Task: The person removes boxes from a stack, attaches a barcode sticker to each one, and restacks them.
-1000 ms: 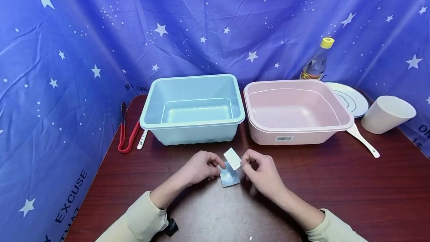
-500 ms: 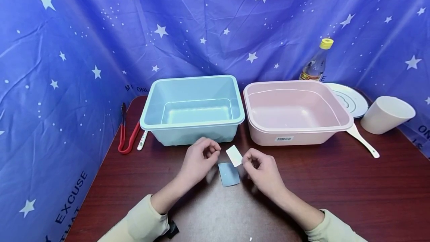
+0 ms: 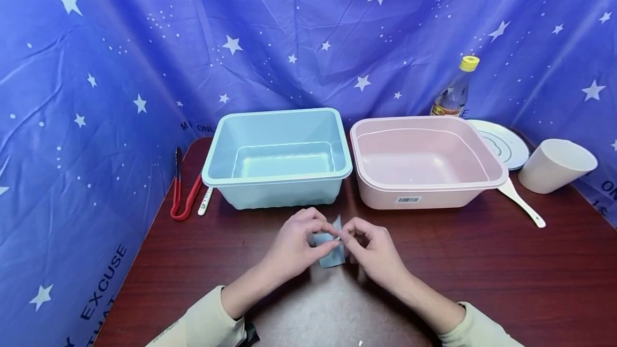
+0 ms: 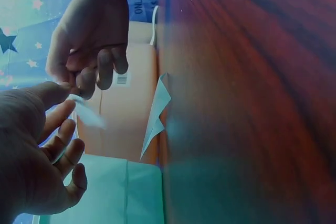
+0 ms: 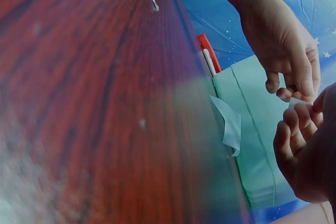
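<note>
Pinching the slip with left hand and right hand, leaving hardly any gap, maybe to peel it, likely needing soft pulls.

- In the head view, wide table lies open right of the right hand, leaving room to pass.
- Left of the left hand, room runs up to red tongs and a white handle.
- The joined hands, pinching a white slip above a blue-grey sheet, block the middle.
- Between blue tub and pink tub only a narrow gap remains; both are open from above.
- White spoon and cup crowd the pink tub's right.
</note>
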### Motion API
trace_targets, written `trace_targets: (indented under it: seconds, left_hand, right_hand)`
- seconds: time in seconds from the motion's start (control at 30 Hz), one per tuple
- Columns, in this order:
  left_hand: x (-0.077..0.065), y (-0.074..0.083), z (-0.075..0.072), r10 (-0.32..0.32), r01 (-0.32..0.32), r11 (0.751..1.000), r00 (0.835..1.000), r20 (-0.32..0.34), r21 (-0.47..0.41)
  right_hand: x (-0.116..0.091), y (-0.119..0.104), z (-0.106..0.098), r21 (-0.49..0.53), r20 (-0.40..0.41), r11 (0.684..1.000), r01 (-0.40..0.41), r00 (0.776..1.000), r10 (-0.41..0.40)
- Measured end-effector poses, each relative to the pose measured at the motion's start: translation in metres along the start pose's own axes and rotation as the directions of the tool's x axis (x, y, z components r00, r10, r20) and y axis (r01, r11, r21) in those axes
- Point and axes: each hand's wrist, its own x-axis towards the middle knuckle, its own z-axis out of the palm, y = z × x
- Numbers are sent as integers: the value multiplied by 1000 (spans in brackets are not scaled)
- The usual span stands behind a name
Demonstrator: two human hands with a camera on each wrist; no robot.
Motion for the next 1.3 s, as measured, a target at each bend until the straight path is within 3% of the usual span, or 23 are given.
trace_targets:
  seconds: [0.17, 0.33, 0.47, 0.63, 0.77, 0.93, 1.17, 1.3]
  left_hand:
    - [-1, 0, 1, -19, 17, 998, 999, -44, -58]
    - [0, -1, -1, -169, 158, 979, 983, -75, -130]
    - [0, -2, -3, -305, 282, 937, 948, -89, -207]
    - [0, -4, -6, -402, 351, 882, 909, -111, -314]
    - [0, -5, -6, -428, 372, 866, 897, -110, -334]
    - [1, -5, -6, -433, 381, 871, 894, -117, -311]
    - [2, -4, -8, -485, 411, 846, 859, -166, -340]
    - [2, -6, -11, -499, 423, 838, 849, -172, -346]
  right_hand:
    - [1, -1, 1, 84, 58, 994, 71, 995, -76]
    - [2, -2, 1, 97, 58, 992, 76, 995, -82]
    - [4, -2, -1, 23, -44, 1000, 11, 999, -10]
    - [8, -2, -3, -41, -195, 994, -103, 976, 93]
    - [9, -1, -3, -48, -172, 991, -121, 979, 111]
    - [10, -1, -1, -59, -164, 994, -95, 983, 85]
    - [20, -1, 9, -38, -210, 998, -52, 977, 43]
    - [28, -1, 18, -7, -201, 999, -54, 978, 51]
